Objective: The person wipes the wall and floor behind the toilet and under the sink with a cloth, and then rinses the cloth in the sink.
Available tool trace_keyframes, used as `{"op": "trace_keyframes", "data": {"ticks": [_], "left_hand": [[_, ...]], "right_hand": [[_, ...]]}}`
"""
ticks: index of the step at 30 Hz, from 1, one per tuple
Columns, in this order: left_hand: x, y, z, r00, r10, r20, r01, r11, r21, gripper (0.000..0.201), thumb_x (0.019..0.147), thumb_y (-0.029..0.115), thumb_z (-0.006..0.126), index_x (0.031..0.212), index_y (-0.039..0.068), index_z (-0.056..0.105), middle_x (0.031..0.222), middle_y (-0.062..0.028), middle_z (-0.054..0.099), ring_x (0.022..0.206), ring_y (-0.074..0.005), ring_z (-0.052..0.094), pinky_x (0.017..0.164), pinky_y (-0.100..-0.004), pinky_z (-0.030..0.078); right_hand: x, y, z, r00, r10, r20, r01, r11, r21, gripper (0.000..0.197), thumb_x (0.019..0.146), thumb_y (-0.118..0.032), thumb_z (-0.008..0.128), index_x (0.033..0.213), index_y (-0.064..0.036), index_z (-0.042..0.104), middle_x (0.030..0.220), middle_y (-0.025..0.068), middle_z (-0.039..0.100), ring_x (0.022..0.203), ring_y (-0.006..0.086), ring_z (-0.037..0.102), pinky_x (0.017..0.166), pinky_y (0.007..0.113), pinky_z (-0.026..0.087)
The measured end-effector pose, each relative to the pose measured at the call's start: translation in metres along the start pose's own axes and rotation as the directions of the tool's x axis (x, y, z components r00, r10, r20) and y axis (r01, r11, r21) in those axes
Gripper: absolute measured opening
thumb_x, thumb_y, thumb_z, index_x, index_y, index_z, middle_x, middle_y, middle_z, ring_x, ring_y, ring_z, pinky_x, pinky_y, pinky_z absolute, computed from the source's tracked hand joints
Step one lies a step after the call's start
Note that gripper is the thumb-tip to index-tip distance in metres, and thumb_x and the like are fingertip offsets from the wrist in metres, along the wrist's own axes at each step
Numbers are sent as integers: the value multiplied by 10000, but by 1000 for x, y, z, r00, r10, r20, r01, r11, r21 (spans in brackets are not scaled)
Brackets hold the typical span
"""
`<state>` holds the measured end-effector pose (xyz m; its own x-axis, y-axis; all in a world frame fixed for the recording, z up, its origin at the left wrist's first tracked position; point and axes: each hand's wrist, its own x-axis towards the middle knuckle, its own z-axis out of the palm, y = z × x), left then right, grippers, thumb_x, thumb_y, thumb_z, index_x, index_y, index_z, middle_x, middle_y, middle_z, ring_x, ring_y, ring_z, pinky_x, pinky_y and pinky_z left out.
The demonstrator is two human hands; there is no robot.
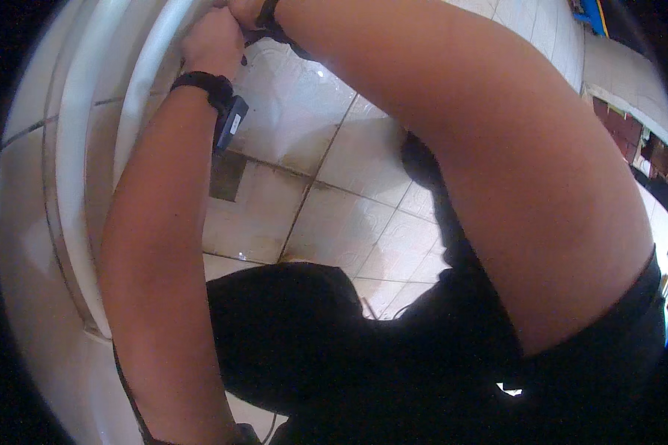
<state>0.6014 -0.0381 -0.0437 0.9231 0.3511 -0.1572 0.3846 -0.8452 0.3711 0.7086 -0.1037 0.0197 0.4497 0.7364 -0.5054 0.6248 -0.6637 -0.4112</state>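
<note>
My two hands meet at the upper edge of the head view, beside the white pipes. The back of my left hand [212, 38] shows, close to the inner white pipe [145, 81]; its fingers are mostly out of sight. Only a small part of my right hand [246, 10] is in the picture, right against the left one, and its fingers are cut off by the edge. Whether either hand holds anything is hidden. A black strap with a small dark box [230, 124] sits on my left wrist, and another dark strap [269, 16] is round my right wrist.
An outer white pipe [73, 163] runs down the left side along a tiled wall [22, 193]. Below my arms lies a stained, wet-looking tiled floor [341, 222] with a dark square patch [228, 176]. Cluttered coloured items [634, 137] stand at the far right.
</note>
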Motion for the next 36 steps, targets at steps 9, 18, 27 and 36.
{"op": "trace_keyframes", "data": {"ticks": [9,18,27,36], "left_hand": [[0,-8,3,971,-235,-48,239,964,117,205,932,201,517,993,74,666,1010,-156,702,942,-334,688,803,-470,550],[-8,-11,11,870,-478,-119,482,876,8,230,919,175,531,1117,69,580,994,-148,682,937,-371,674,760,-499,551],[76,42,39,896,-293,-334,312,950,4,159,900,164,548,964,105,682,953,-112,704,879,-297,702,707,-431,572],[41,25,1,927,-286,-244,311,947,73,221,907,175,509,948,103,714,965,-129,717,915,-317,701,722,-460,561]], "right_hand": [[52,29,40,919,-392,-52,381,913,-143,338,835,-245,639,1144,-107,650,1102,178,687,1028,381,650,885,466,524],[58,27,50,861,-492,-127,494,869,-15,286,779,-205,624,1032,-82,676,978,191,700,925,401,668,801,502,547],[94,112,-4,815,-548,-189,514,834,-199,387,815,-255,663,1161,-83,642,1012,204,697,953,440,650,867,506,532],[74,75,19,912,-358,-202,391,906,162,302,820,-228,603,1067,-71,676,1026,225,683,979,430,645,878,476,531]]}}
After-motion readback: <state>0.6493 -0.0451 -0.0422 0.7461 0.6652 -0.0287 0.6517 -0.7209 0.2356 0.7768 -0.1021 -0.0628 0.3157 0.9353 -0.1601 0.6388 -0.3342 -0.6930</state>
